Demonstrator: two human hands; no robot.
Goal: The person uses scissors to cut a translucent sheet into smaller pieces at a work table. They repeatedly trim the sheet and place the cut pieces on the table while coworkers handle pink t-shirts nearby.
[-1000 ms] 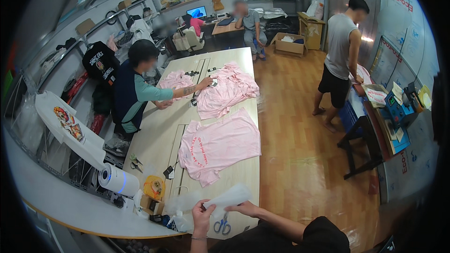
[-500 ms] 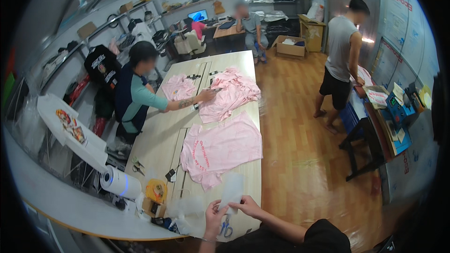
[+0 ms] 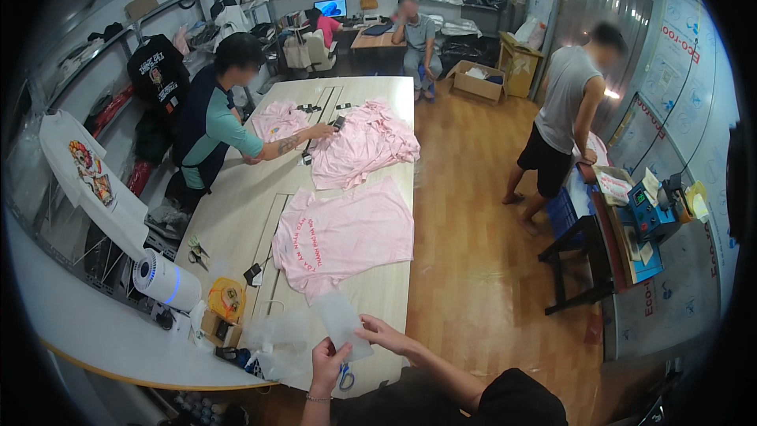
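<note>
Near the table's front end, my left hand (image 3: 326, 364) grips the lower edge of a translucent whitish plastic sheet (image 3: 339, 317), thumb on top. My right hand (image 3: 384, 333) pinches the sheet's right side. Whether it is a single sheet or a thin bag I cannot tell. Just below the sheet lie blue-handled scissors (image 3: 347, 376), partly hidden by my left hand. Beyond the sheet a pink T-shirt (image 3: 351, 225) with red print lies spread flat, its sleeve next to the sheet's top.
Across the table (image 3: 229, 205), a co-worker's hand (image 3: 322, 131) holds a small dark item at a pink shirt pile (image 3: 367, 146). Left are dark-handled scissors (image 3: 197, 251), a yellow bag (image 3: 227, 300) and a white cylindrical device (image 3: 167, 280). Another person stands by a heat press (image 3: 646, 213) at right.
The whole view has shifted, so the table sits further left. The sheet in my hands now leans to the left, and my right hand has moved higher along its side.
</note>
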